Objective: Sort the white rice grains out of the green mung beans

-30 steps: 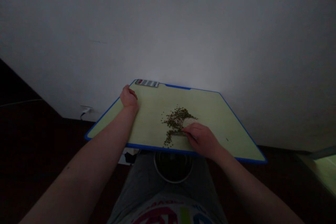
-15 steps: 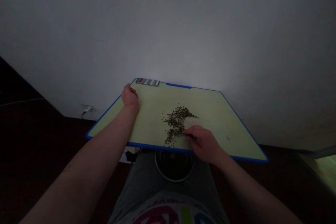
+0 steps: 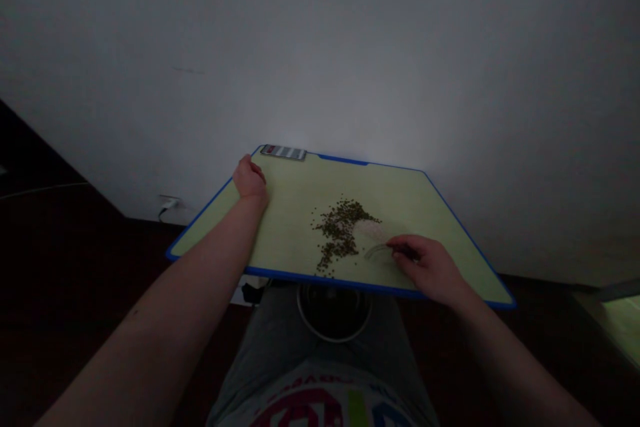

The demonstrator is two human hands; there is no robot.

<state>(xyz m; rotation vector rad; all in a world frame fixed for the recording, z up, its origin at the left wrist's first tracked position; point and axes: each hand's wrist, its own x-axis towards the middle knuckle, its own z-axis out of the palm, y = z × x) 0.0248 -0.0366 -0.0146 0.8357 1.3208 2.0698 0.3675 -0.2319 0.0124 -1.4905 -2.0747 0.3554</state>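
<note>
A pale yellow-green board with a blue rim lies across my lap. Small dark green beans or seeds are scattered over its middle, beside a pile of whitish grains. My right hand grips a thin metal utensil with a dark handle; its blurred, curved end sits right of the green pile, apart from it. On the board's left edge rests my left hand, its fingers curled in and nothing visible in them.
A phone with a lit screen lies at the board's far left corner, near the wall. Below the near edge, a round metal bowl stands between my legs. A plug is in the wall at left.
My right hand has moved right with the utensil, away from the green pile. The nearer part of that pile has shifted rightward. My left hand stays at the board's edge.
</note>
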